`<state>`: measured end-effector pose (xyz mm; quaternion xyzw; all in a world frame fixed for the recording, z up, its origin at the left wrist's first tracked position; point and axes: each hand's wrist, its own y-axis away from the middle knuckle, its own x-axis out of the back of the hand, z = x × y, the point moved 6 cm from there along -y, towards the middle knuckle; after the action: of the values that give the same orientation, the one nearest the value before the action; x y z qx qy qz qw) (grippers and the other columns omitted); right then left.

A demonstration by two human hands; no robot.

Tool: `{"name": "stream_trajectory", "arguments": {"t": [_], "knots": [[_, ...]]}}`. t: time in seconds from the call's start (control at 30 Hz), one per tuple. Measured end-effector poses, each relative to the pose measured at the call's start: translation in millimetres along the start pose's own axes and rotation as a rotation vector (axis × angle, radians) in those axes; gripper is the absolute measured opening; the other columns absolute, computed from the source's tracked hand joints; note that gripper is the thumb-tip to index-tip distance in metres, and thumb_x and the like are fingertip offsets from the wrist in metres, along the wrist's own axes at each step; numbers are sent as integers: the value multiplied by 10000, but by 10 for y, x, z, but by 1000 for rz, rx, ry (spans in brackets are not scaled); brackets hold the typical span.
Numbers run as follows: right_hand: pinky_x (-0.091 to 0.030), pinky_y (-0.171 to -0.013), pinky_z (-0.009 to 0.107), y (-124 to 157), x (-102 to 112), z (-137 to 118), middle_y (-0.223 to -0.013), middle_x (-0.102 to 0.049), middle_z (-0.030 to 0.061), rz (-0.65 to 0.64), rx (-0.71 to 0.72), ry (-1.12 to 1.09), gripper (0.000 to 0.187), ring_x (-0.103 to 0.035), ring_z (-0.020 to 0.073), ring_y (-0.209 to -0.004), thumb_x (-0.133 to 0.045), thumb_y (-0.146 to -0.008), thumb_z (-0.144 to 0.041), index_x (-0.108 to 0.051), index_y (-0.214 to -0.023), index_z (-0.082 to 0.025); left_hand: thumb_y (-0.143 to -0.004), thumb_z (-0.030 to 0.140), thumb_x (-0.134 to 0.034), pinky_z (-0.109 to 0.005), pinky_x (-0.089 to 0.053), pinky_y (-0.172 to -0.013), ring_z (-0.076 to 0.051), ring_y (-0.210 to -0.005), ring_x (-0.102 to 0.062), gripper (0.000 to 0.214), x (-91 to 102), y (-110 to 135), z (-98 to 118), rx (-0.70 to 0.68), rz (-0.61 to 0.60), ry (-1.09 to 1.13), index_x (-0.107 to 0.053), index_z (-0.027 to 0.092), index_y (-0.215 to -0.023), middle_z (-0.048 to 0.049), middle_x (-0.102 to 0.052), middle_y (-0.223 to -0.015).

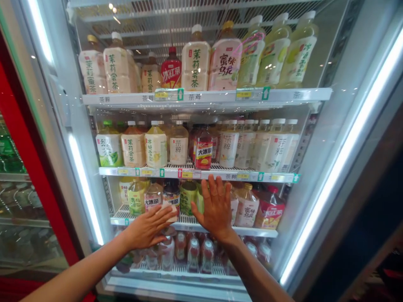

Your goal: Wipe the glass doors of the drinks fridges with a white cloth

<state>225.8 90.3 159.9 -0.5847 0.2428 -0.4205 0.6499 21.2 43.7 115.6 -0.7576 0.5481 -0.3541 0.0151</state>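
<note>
I face a drinks cooler behind a glass door [317, 138]. My right hand [215, 209] lies flat on the glass in front of the third shelf [258, 231], fingers stretched upward and close together, holding nothing. My left hand [147, 228] reaches in from the lower left, and its fingers press a small white cloth [172, 211] against the glass beside the right hand. Behind the glass by both hands stand tea bottles [248, 205] with green, brown and red labels.
The top shelf [292, 95] and second shelf [220, 174] carry rows of large tea bottles with price tags. Small bottles [193, 253] fill the bottom shelf. Bright light strips [343, 155] run down both door edges. A red-framed cooler [28, 167] stands to the left.
</note>
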Motion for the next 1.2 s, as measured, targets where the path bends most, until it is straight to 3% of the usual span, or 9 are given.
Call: {"name": "stream_trajectory", "arguments": {"t": [0.23,0.33,0.47,0.53,0.7,0.77,0.93,1.13,1.2], "knots": [[-80,-1307,543,-8,-6,4,-1726,-62,96,15,-5,-9,832,-92,308,-1601,-533,-983,-402,-133,-1644,-93,-987,582,-442,-619,-67,-1290,-327,-1581,137,921,622,-642,-1291,614,272,-11,96,208,-1634,-93,175,-1702],[-98,-1304,556,6,-10,3,-1721,-87,104,20,-7,-10,834,-104,308,-1600,-542,-980,-406,-144,-1643,-93,-947,650,-475,-587,-89,-1300,-332,-1594,79,983,373,-645,-745,420,162,10,13,158,-1643,-124,42,-1720],[-107,-1300,574,9,-14,9,-1717,-100,107,1,-16,-26,842,-107,307,-1600,-558,-973,-394,-141,-1644,-102,-966,576,-463,-330,-147,-1308,-154,-1605,-60,743,-55,70,174,-211,-77,45,-320,213,-1599,15,-219,-1708],[-93,-1303,567,5,-14,8,-1717,-90,102,0,-16,-34,838,-99,303,-1601,-549,-975,-390,-137,-1645,-100,-967,567,-477,-312,-153,-1304,-143,-1602,-78,718,-6,281,-29,-251,-110,65,-337,240,-1591,39,-229,-1703],[-88,-1305,564,-4,-20,8,-1716,-85,103,1,-19,-40,853,-85,299,-1603,-551,-967,-383,-121,-1646,-95,-953,585,-521,-559,-79,-1312,-303,-1598,36,946,506,-308,-1239,380,90,-10,-6,202,-1648,-87,-79,-1732],[-102,-1302,574,-4,-16,10,-1713,-101,109,1,-24,-38,863,-85,297,-1603,-559,-963,-384,-115,-1647,-100,-938,622,-528,-582,-35,-1303,-338,-1583,110,1017,515,-506,-1108,423,157,-41,35,147,-1640,-133,54,-1725],[-104,-1304,566,-6,-5,9,-1713,-103,114,-11,-26,-39,867,-85,292,-1603,-563,-964,-390,-113,-1648,-104,-970,669,-419,-388,-22,-1320,-208,-1606,12,841,155,-300,-120,-77,4,18,-215,184,-1627,-29,-114,-1727],[-70,-1309,551,-1,-11,9,-1719,-71,93,-1,-22,-41,856,-77,293,-1604,-547,-972,-402,-116,-1648,-100,-985,602,-448,-546,-42,-1311,-283,-1585,123,912,601,-691,-1150,420,175,9,37,194,-1642,-90,58,-1727],[-85,-1306,562,0,-10,11,-1718,-98,105,0,-24,-43,861,-87,295,-1603,-554,-969,-403,-117,-1648,-104,-973,605,-470,-589,-27,-1298,-318,-1573,160,954,615,-760,-1164,490,235,2,74,187,-1636,-107,148,-1709]]}}
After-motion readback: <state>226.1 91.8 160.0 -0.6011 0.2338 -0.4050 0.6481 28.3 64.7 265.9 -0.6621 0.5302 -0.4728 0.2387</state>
